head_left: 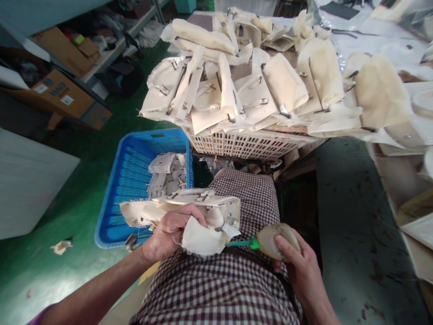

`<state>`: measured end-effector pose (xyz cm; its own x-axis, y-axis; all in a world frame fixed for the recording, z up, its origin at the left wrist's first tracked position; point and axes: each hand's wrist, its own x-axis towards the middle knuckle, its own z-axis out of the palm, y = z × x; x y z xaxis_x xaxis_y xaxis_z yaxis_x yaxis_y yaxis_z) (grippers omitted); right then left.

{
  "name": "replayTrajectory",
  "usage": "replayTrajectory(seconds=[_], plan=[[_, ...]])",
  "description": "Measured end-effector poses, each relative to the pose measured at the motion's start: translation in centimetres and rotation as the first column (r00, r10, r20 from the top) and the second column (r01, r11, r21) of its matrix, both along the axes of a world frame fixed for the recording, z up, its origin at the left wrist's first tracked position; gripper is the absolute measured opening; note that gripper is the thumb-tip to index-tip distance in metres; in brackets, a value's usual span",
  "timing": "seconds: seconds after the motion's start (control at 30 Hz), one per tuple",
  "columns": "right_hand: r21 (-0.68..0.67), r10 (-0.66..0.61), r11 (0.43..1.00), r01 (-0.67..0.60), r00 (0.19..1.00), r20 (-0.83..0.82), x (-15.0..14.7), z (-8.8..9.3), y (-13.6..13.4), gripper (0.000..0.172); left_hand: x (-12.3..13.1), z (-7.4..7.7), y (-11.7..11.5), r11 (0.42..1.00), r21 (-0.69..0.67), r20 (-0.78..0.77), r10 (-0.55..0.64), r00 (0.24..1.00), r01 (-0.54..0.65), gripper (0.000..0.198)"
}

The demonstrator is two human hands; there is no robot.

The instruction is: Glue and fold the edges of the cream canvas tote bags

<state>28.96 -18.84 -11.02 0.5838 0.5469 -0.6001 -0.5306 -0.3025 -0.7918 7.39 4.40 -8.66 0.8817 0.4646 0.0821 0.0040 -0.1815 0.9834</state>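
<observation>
My left hand (174, 225) grips a cream fabric bag piece (204, 237) by its frayed flap, low over my lap. Metal buckles and snaps show on its upper body, and a zipper end with a small white tag sits near the flap's right side. Closed around a squeezable, yellowish glue bottle (275, 241), my right hand (299, 257) keeps it tilted sideways. The bottle's thin green nozzle points left, its tip at the flap's right edge; whether it touches the fabric I cannot tell.
Several similar cream bag pieces (250, 97) are piled over a white plastic basket (243, 144) ahead. To the left, a blue crate (115, 194) contains smaller pieces (165, 174). A checkered apron (216, 289) covers my lap. Cardboard boxes (64, 97) stand at the far left.
</observation>
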Motion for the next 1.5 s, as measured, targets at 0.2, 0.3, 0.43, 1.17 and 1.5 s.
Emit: replayTrajectory(seconds=[0.2, 0.3, 0.43, 1.17, 1.5], plan=[[-0.041, 0.004, 0.999, -0.003, 1.000, 0.023, 0.4, 0.0, -0.1, 0.047, 0.2, 0.3, 0.0, 1.000, 0.019, -0.028, -0.009, 1.000, 0.010, 0.040], [-0.133, 0.009, 0.991, 0.009, 0.991, 0.134, 1.2, 0.0, -0.1, 0.053, 0.2, 0.2, 0.0, 1.000, 0.009, -0.023, -0.012, 1.000, 0.012, 0.043], [-0.199, 0.054, 0.980, 0.001, 0.961, 0.270, 1.5, 0.4, -0.1, 0.054, 0.2, 0.0, -0.1, 1.000, -0.024, -0.014, -0.009, 1.000, 0.009, 0.043], [-0.226, 0.029, 0.973, 0.035, 0.961, 0.274, 1.5, -0.8, -0.4, 0.059, 0.7, 0.2, 0.3, 1.000, 0.029, -0.028, 0.012, 1.000, -0.011, 0.052], [-0.235, -0.003, 0.964, 0.127, 0.884, 0.468, 1.0, -1.9, -0.8, 0.062, 1.2, 0.8, 0.6, 0.997, 0.063, -0.053, 0.036, 0.998, -0.033, 0.041]])
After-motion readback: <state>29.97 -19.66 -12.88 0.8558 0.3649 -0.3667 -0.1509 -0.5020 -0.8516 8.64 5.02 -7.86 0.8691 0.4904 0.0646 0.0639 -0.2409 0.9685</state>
